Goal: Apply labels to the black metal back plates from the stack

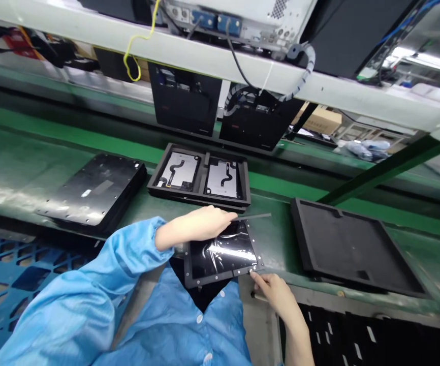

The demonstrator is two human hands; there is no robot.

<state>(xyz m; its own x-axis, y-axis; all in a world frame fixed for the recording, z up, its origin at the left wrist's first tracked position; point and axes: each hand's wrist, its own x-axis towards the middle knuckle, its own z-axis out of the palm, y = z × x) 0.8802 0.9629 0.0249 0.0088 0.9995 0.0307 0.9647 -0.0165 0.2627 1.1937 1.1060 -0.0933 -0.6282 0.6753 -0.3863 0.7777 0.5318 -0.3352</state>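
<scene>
A black rectangular panel [220, 254] with a glossy film-covered middle and small light dots round its border lies tilted at the bench's front edge, partly over my lap. My left hand [210, 223] reaches across its far edge, fingers closed on one end of a thin dark grey strip [257, 216] that sticks out to the right. Low on the right, my right hand [271, 287] pinches the panel's near right corner between thumb and fingers. Part of the panel's far left side is hidden beneath my left hand and sleeve.
Beyond the panel stands a black foam tray [247, 185] with two grey-backed parts. Stacked black plates [94, 188] lie left; a shallow black tray [353, 244] rests right. A white shelf beam [205, 53] with hanging cables crosses above. A blue plastic grid [2, 295] is lower left.
</scene>
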